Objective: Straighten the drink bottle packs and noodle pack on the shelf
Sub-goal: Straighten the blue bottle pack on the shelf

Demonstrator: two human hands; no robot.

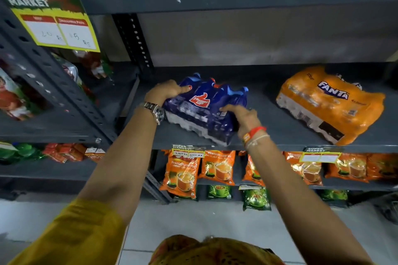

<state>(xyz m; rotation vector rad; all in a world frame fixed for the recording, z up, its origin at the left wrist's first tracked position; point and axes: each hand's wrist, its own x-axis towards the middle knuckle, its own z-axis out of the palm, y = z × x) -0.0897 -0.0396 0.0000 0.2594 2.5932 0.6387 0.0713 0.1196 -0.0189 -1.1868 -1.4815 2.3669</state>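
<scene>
A blue shrink-wrapped Thums Up bottle pack (202,107) lies skewed on the dark grey shelf (269,133), its near corner at the shelf's front edge. My left hand (167,91) grips the pack's far left corner. My right hand (242,117) holds its near right side. An orange Fanta bottle pack (329,103) lies angled on the same shelf to the right, untouched. On the left shelf bay sit red and green packets (94,66); whether one is the noodle pack I cannot tell.
A perforated steel upright (133,41) divides the two bays. A yellow price sign (53,26) hangs at upper left. Orange tea pouches (217,168) and green pouches (256,199) fill the shelves below. Shelf space lies bare between the two drink packs.
</scene>
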